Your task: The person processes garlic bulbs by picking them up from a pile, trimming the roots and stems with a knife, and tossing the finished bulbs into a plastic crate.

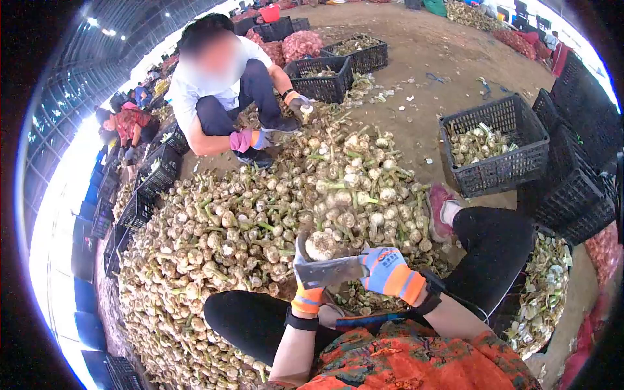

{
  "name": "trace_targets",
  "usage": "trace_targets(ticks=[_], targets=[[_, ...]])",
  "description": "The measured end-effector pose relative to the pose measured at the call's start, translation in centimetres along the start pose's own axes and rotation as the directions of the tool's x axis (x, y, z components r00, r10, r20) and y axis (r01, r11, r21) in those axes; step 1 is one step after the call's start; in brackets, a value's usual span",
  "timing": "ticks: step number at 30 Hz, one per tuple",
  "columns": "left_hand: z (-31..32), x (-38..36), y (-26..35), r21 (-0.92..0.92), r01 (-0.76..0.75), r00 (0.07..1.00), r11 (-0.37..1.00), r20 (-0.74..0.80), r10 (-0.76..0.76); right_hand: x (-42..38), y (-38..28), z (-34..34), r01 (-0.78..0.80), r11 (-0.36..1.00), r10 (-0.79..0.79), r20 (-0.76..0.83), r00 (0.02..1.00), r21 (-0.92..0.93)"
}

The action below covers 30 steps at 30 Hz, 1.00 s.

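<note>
My left hand (307,298), in a grey and orange work glove, is closed around a garlic bulb (320,245) with its round base up. In my right hand (392,273), gloved in blue-grey and orange, is the handle of a knife (330,272). Its wide, dull blade lies across just below the bulb and hides part of my left fingers. Both hands are above my lap, between my spread knees. In front of me spreads a large heap of garlic bulbs (240,227) with stems on, dirt clinging to many.
Across the heap a co-worker (214,97) squats, gloved hands over the garlic. A black crate (497,172) with trimmed garlic stands at right, beside stacked crates (572,182). Peelings (539,292) lie by my right leg. More crates (159,170) line the left side; red net sacks (302,45) sit behind.
</note>
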<state>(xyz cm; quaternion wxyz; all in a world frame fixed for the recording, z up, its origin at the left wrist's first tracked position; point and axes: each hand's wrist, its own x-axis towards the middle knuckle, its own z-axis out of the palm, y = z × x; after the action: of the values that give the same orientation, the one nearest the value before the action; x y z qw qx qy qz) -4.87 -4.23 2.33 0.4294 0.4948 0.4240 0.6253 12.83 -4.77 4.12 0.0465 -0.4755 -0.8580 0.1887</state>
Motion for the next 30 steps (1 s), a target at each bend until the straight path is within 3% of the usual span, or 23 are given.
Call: trace_targets(ticks=[2, 3, 5, 6, 8, 9, 10, 12, 13, 14, 15, 17, 20, 21, 24, 25, 26, 27, 28, 29, 30], targets=[[-0.1, -0.6, 1.0, -0.199, 0.291, 0.953, 0.936, -0.028, -0.302, -0.1, -1.0, -1.1, -0.02, 1.0, 0.022, 0.076, 0.997, -0.024], [-0.3, -0.8, 1.2, -0.2, 0.296, 0.952, 0.934, -0.021, -0.306, -0.2, -1.4, -1.7, -0.016, 1.0, 0.016, 0.101, 0.995, -0.007], [-0.4, -1.4, 1.6, 0.191, 0.184, 0.982, 0.964, 0.009, -0.189, -0.3, -2.1, -2.8, 0.0, 1.0, 0.0, 0.137, 0.991, 0.004], [-0.2, -1.5, 1.9, 0.19, 0.186, 0.981, 0.964, 0.014, -0.192, -0.3, -2.1, -2.6, -0.007, 1.0, 0.006, 0.137, 0.991, 0.005], [0.2, -1.8, 3.0, 0.451, 0.075, 0.992, 0.889, 0.056, -0.112, -0.2, -2.1, -2.2, 0.009, 0.999, -0.015, 0.131, 0.991, 0.04], [0.5, -1.9, 3.1, 0.299, 0.229, 0.971, 0.926, 0.001, -0.24, -0.3, -2.2, -2.2, 0.012, 0.999, -0.017, 0.121, 0.992, 0.047], [0.6, -2.0, 3.4, 0.3, 0.23, 0.97, 0.926, 0.006, -0.243, -0.3, -2.2, -2.0, 0.007, 0.999, -0.013, 0.121, 0.993, 0.049], [0.5, -2.1, 3.8, 0.466, 0.228, 0.965, 0.855, 0.007, -0.261, -0.2, -2.1, -1.8, 0.007, 0.998, -0.019, 0.184, 0.983, 0.064], [-0.3, -1.9, 3.0, 0.747, 0.067, 0.982, 0.661, 0.068, -0.176, -0.3, -2.2, -1.8, -0.003, 0.999, -0.005, 0.213, 0.977, 0.039], [-0.5, -2.3, 2.2, 0.749, 0.068, 0.982, 0.66, 0.069, -0.179, -0.3, -1.9, -1.6, -0.004, 0.999, -0.005, 0.214, 0.977, 0.041], [-0.6, -2.7, 1.5, 0.646, 0.119, 0.97, 0.754, 0.085, -0.226, -0.3, -1.4, -1.1, -0.001, 0.997, -0.015, 0.197, 0.98, 0.078], [-1.4, -2.9, -0.9, 0.335, 0.226, 0.953, 0.915, 0.119, -0.279, 0.5, -0.7, 0.5, -0.007, 0.997, -0.009, 0.214, 0.977, 0.074], [-2.1, -3.6, -2.8, 0.484, 0.102, 0.97, 0.869, 0.144, -0.194, 0.3, -0.3, 2.0, -0.024, 0.995, 0.005, 0.19, 0.982, 0.096], [-0.4, -3.4, 0.3, 0.567, 0.075, 0.967, 0.82, 0.159, -0.199, 0.3, -0.3, 2.3, -0.019, 0.996, 0.004, 0.169, 0.986, 0.086], [-2.1, -3.4, -2.6, 0.608, 0.011, 0.98, 0.794, 0.15, -0.129, 0.5, -0.6, 2.2, -0.033, 0.995, 0.01, 0.219, 0.976, 0.099], [-0.3, -3.2, 0.5, 0.395, 0.221, 0.962, 0.892, 0.06, -0.265, 0.3, -0.6, 2.4, -0.003, 0.995, -0.01, 0.14, 0.99, 0.095], [0.0, -3.0, 1.5, 0.395, 0.226, 0.961, 0.89, 0.058, -0.27, 0.6, 0.1, 3.1, -0.003, 0.995, -0.011, 0.145, 0.989, 0.097], [-0.2, -3.1, 2.4, 0.696, 0.078, 0.978, 0.714, 0.085, -0.19, 1.0, 1.0, 4.7, -0.134, 0.978, 0.115, 0.124, 0.986, 0.157], [-0.4, -2.6, 2.9, 0.897, -0.089, 0.983, 0.434, 0.15, -0.108, 1.9, 2.4, 5.8, -0.256, 0.943, 0.241, 0.094, 0.966, 0.214], [-1.7, -3.1, 2.6, 0.909, -0.05, 0.99, 0.414, 0.1, -0.1, 2.7, 5.5, 6.5, -0.366, 0.909, 0.373, -0.001, 0.928, 0.198], [0.4, -2.7, 5.4, 0.81, 0.013, 0.994, 0.586, 0.051, -0.092, 3.1, 7.5, 7.1, -0.47, 0.859, 0.493, -0.083, 0.866, 0.204]])
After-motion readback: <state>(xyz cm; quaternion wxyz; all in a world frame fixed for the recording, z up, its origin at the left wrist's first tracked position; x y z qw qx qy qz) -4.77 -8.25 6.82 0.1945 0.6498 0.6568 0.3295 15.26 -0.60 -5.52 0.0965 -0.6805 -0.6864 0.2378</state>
